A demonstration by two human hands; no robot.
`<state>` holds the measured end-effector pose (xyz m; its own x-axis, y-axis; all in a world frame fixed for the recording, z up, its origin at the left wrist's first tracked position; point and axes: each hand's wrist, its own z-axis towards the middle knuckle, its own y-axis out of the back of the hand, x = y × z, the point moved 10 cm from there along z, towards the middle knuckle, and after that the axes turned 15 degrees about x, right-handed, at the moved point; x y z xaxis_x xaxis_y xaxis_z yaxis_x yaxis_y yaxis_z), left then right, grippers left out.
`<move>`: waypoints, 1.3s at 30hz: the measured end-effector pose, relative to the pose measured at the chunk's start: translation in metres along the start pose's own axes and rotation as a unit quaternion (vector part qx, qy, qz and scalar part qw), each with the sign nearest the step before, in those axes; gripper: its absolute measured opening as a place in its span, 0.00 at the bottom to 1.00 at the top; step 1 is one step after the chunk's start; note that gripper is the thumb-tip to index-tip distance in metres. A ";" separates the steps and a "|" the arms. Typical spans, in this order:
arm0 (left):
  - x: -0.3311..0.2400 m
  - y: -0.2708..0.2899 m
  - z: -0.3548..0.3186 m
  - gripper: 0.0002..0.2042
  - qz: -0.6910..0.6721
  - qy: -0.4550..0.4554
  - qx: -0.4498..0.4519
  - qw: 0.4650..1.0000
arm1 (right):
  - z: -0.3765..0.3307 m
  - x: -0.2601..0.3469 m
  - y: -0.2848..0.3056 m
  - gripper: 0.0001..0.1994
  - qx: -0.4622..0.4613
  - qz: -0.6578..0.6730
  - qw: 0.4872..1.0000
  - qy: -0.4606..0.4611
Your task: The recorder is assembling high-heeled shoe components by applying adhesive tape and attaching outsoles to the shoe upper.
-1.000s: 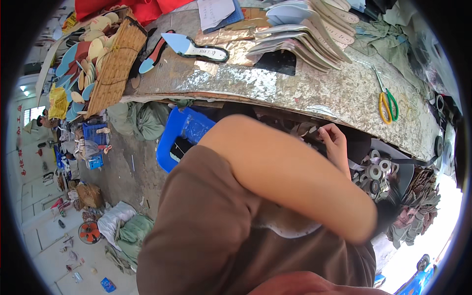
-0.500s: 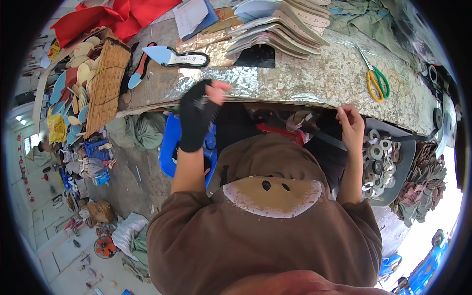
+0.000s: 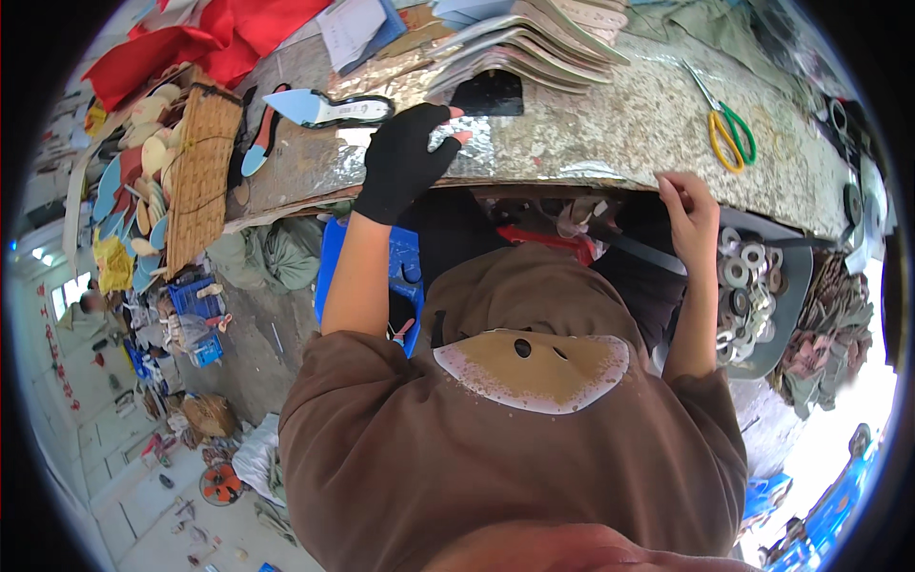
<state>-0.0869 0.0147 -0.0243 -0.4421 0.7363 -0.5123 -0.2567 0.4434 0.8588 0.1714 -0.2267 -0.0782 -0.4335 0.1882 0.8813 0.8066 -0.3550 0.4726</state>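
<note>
My left hand (image 3: 408, 160), in a black fingerless glove, is over the front part of the worktable (image 3: 610, 129). Its bare thumb and a fingertip are apart, with nothing visible between them. Just beyond those fingertips lies a flat black piece (image 3: 489, 93). A blue and white shoe insole with a black rim (image 3: 343, 109) rests left of the glove. At the table's front edge, my bare right hand (image 3: 693, 212) has its fingers curled and thumb drawn in. Whatever it may hold is too small or hidden to make out.
A stack of curved insoles (image 3: 534, 48) stands at the back. Scissors with yellow and green handles (image 3: 732, 143) lie at the right. A wicker basket (image 3: 205, 172) of sole pieces is at the left. Below the right edge, a grey bin (image 3: 789, 305) holds several tape rolls.
My left hand has moved forward and slightly right over the table, and its thumb and finger have come apart. My right hand has shifted slightly right and forward, its fingers curled.
</note>
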 end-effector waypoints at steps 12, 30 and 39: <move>-0.010 -0.026 0.058 0.17 0.270 -0.043 -0.116 0.955 | 0.054 0.068 -0.050 0.08 0.062 -0.066 0.977 0.192; -0.079 0.119 -0.050 0.17 0.308 -0.140 -0.249 0.907 | -0.045 0.165 0.143 0.11 -0.258 -0.213 0.884 0.327; 0.011 -0.024 0.037 0.23 0.208 -0.045 -0.128 0.969 | 0.066 0.070 -0.084 0.18 0.087 -0.211 0.943 0.241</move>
<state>-0.0535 0.0308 -0.0508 -0.4799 0.8704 -0.1097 -0.2826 -0.0350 0.9586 0.1002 -0.1234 -0.0563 -0.8297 -0.1743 0.5303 0.5562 -0.1776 0.8118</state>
